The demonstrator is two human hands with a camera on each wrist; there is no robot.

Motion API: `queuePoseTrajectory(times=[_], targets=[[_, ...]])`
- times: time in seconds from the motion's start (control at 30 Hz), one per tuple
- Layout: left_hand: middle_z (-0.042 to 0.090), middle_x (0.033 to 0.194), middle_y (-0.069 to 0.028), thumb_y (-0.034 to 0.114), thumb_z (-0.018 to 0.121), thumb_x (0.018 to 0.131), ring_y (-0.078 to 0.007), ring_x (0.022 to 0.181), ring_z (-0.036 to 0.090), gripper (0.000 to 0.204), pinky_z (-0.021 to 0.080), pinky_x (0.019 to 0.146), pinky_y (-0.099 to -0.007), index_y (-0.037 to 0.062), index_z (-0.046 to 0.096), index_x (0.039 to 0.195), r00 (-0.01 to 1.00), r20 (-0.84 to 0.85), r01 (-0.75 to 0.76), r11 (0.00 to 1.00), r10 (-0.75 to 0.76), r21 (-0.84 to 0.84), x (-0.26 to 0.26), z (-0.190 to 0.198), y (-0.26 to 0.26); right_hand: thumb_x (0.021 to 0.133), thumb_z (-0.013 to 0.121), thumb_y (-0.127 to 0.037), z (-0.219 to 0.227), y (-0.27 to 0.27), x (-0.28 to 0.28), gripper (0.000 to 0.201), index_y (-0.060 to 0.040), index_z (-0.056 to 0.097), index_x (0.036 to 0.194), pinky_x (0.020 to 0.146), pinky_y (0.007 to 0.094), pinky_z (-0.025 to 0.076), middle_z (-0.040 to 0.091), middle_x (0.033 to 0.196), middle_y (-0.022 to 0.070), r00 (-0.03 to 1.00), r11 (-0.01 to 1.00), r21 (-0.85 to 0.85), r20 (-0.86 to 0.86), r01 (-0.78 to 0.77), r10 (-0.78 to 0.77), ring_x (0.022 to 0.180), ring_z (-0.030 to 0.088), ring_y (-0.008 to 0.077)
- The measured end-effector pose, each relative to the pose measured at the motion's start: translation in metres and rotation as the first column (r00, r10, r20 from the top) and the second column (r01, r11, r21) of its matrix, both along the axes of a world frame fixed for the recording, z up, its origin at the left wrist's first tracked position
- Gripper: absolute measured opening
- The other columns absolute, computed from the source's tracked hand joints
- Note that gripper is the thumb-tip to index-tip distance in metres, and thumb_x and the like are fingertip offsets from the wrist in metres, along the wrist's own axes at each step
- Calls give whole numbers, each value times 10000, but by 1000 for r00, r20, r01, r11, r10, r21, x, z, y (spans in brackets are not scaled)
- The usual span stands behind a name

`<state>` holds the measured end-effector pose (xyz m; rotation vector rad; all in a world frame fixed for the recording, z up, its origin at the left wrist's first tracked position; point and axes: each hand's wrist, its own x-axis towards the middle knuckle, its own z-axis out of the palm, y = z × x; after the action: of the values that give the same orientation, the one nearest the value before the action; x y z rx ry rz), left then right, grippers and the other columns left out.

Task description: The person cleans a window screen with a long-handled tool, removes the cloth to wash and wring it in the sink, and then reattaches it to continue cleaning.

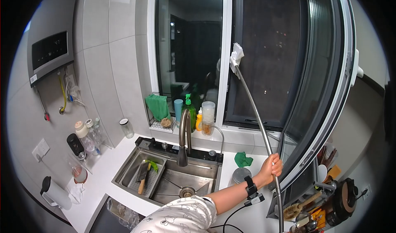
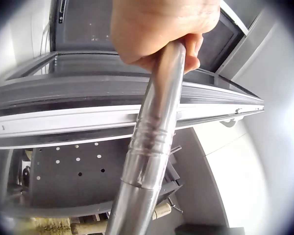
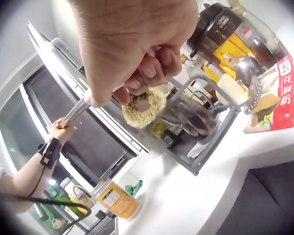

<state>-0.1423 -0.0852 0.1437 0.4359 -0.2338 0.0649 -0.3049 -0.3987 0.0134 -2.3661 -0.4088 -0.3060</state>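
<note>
My left hand [image 1: 270,169] grips a long metal pole [image 1: 264,127] partway up its length. Its curled fingers also show at the top of the left wrist view, with a ringed joint of the pole below them. At the pole's upper end a white cleaning head [image 1: 236,56] is against the window frame beside the dark pane. My right hand [image 3: 132,49] holds the lower part of the same pole, its fingers curled round it; the head view leaves this hand out. In the right wrist view, the left hand [image 3: 62,131] appears farther up the pole.
An opened window sash [image 1: 330,121] swings in at the right. Below the window are a sink [image 1: 214,179] with a tall faucet [image 1: 185,130] and sill bottles [image 1: 189,113]. A rack [image 3: 201,169], brush [image 3: 147,110], red packet [image 3: 286,98] and orange-labelled jar [image 3: 118,199] stand near the right hand.
</note>
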Motion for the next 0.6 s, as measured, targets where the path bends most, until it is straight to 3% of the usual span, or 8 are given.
queuePoseTrajectory(times=[0.03, 0.07, 0.17, 0.2, 0.3, 0.33, 0.53, 0.6], targets=[[257, 446, 55, 302, 380, 912, -69, 337, 250, 332, 238, 347, -232, 164, 314, 616, 1000, 13, -2, 1000, 2, -1, 4, 3, -2, 804, 478, 43, -9, -7, 7, 369, 45, 469, 1173, 971, 341, 315, 443, 1224, 255, 1000, 1000, 14, -1, 1, -1, 1164, 402, 353], [257, 452, 55, 286, 346, 924, -66, 345, 239, 333, 216, 350, -227, 161, 319, 617, 1000, 6, -6, 1000, 6, 4, 8, 8, -4, 824, 501, -38, 15, -1, 4, 366, 39, 471, 1180, 956, 353, 337, 492, 1174, 248, 999, 993, -110, -7, 36, -37, 1125, 450, 346], [255, 454, 54, 290, 348, 924, -68, 340, 236, 335, 218, 350, -226, 161, 316, 616, 999, -12, -33, 999, 33, 6, 22, 19, -13, 835, 526, -133, 49, 5, 7, 381, 36, 480, 1174, 933, 361, 363, 528, 1130, 244, 992, 994, -57, -81, 95, -99, 1080, 491, 343], [256, 456, 53, 292, 351, 922, -70, 337, 237, 333, 219, 349, -226, 162, 314, 618, 999, 2, -42, 999, 42, 1, 26, 21, -16, 838, 549, -201, 29, -10, 17, 391, 1, 500, 1168, 890, 365, 395, 559, 1092, 227, 997, 994, -71, -2, 81, -82, 1026, 529, 335], [255, 453, 54, 293, 353, 919, -69, 338, 243, 338, 222, 349, -226, 163, 311, 610, 999, 19, -40, 999, 40, -12, 34, 29, -20, 835, 565, -219, 42, -12, 21, 384, -39, 510, 1170, 824, 371, 432, 588, 1042, 208, 987, 984, -114, -61, 141, -148, 953, 568, 326], [250, 445, 53, 285, 357, 913, -67, 336, 241, 343, 217, 346, -224, 164, 309, 596, 1000, 9, -19, 999, 19, -39, 38, 30, -19, 835, 573, -233, 46, -9, 19, 383, -65, 512, 1174, 765, 371, 454, 607, 996, 193, 984, 967, -182, 16, 177, -177, 889, 591, 317], [256, 434, 54, 272, 368, 904, -63, 331, 237, 342, 209, 337, -218, 163, 321, 584, 998, 53, 29, 996, -24, -90, 52, 36, -7, 838, 574, -249, 62, 13, 22, 416, -53, 487, 1194, 775, 374, 445, 602, 983, 208, 943, 935, -246, -148, 255, -297, 885, 584, 327], [259, 433, 56, 273, 366, 904, -62, 330, 238, 342, 210, 337, -217, 162, 327, 583, 998, 61, 37, 996, -32, -82, 52, 29, -2, 838, 574, -251, 34, 8, 23, 422, -44, 481, 1194, 763, 367, 447, 590, 1006, 218, 982, 960, -211, -17, 183, -191, 893, 577, 322]])
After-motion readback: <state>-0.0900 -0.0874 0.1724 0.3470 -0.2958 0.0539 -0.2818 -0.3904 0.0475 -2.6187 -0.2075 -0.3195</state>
